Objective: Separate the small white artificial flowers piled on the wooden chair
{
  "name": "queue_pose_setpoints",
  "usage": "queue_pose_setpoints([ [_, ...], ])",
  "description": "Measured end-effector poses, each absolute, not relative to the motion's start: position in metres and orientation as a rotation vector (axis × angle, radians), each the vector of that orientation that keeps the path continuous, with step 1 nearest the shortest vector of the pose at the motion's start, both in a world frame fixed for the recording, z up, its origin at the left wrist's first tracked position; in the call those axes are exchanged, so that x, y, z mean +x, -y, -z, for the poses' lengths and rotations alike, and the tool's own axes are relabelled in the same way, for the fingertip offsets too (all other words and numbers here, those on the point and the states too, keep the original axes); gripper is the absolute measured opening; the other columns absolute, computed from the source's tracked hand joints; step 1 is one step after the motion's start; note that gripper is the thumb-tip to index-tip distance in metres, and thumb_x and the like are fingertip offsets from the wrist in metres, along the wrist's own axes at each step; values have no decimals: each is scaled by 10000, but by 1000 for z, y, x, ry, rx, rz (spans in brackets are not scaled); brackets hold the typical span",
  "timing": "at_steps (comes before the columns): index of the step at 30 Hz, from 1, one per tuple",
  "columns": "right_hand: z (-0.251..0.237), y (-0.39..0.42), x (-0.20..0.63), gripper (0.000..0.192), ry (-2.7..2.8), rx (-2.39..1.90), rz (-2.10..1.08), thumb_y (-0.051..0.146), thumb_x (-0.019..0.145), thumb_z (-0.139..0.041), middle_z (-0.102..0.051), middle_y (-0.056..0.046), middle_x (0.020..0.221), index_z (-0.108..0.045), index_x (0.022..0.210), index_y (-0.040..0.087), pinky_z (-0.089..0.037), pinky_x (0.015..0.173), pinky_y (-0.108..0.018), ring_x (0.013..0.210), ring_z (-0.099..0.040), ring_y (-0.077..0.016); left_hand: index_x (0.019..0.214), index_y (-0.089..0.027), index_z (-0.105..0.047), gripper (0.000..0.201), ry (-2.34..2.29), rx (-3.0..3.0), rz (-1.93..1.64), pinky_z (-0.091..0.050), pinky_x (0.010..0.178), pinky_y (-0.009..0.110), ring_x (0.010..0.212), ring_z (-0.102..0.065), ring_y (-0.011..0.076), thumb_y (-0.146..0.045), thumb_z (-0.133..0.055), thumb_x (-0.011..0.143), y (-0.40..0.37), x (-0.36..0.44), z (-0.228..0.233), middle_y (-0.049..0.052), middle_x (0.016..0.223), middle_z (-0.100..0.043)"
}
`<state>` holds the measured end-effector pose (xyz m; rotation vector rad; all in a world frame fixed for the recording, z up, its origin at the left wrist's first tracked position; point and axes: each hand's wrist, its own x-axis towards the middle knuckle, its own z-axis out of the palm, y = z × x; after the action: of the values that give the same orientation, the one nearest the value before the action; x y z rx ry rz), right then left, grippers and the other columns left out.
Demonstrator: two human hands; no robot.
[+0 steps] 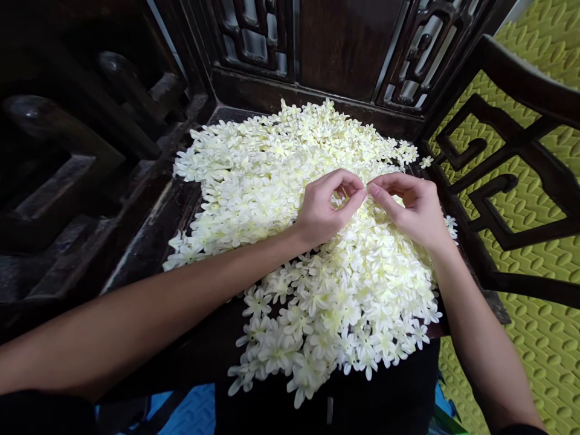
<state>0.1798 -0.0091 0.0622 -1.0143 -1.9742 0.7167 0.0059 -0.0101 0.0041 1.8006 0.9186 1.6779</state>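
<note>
A broad heap of small white artificial flowers (254, 199) with pale yellow centres covers the dark wooden seat. Over the right half of the heap, my left hand (328, 208) is closed in a pinch, thumb against forefinger. My right hand (412, 205) pinches too, its fingertips almost meeting those of the left. Whatever lies between the fingertips is too small to make out. Flowers lie close under both hands and spill over the seat's front edge toward my lap.
Carved dark wood panels (348, 48) rise behind the heap and on the left. An openwork armrest (512, 151) borders the right side. Beyond it lies a yellow-green textured mat (544, 338); a blue mat (190, 411) shows below. One loose flower (426, 162) sits near the armrest.
</note>
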Motion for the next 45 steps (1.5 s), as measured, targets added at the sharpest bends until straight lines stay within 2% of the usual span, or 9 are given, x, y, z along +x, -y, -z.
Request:
queue_pose_setpoints([
  [9, -63, 8, 180, 154, 2002, -1020, -700, 313, 893, -719, -738, -33, 908, -765, 1002, 215, -525, 670, -321, 747, -649, -161, 909, -188, -644, 51, -912, 1802, -1665, -522, 735, 285, 794, -623, 121, -215, -659, 869, 10, 6, -5, 24, 871, -677],
  [16, -61, 9, 181, 148, 2009, -1028, -680, 261, 903, -703, -739, -35, 905, -768, 1025, 208, -520, 681, -325, 748, -649, -161, 908, -190, -641, 44, -912, 1802, -1664, -522, 733, 286, 798, -622, 122, -210, -655, 871, 10, 6, -5, 25, 873, -675],
  [27, -61, 8, 180, 119, 2011, -1029, -681, 261, 888, -722, -733, -30, 892, -764, 983, 203, -508, 683, -321, 747, -643, -162, 909, -187, -640, 47, -922, 1805, -1650, -517, 732, 283, 793, -619, 119, -195, -657, 866, 10, 6, -4, 25, 871, -674],
  [37, -64, 11, 180, 122, 2045, -1066, -660, 259, 926, -659, -729, -31, 857, -752, 954, 183, -461, 600, -298, 688, -615, -144, 907, -173, -643, 40, -924, 1811, -1619, -512, 720, 267, 788, -615, 112, -172, -651, 868, 11, 6, -6, 22, 862, -675],
  [45, -62, 10, 180, 136, 2050, -1060, -637, 265, 930, -647, -736, -44, 883, -748, 954, 178, -481, 657, -316, 721, -635, -158, 902, -174, -642, 38, -935, 1809, -1610, -512, 722, 267, 784, -613, 114, -178, -649, 865, 11, 6, -5, 23, 855, -675],
])
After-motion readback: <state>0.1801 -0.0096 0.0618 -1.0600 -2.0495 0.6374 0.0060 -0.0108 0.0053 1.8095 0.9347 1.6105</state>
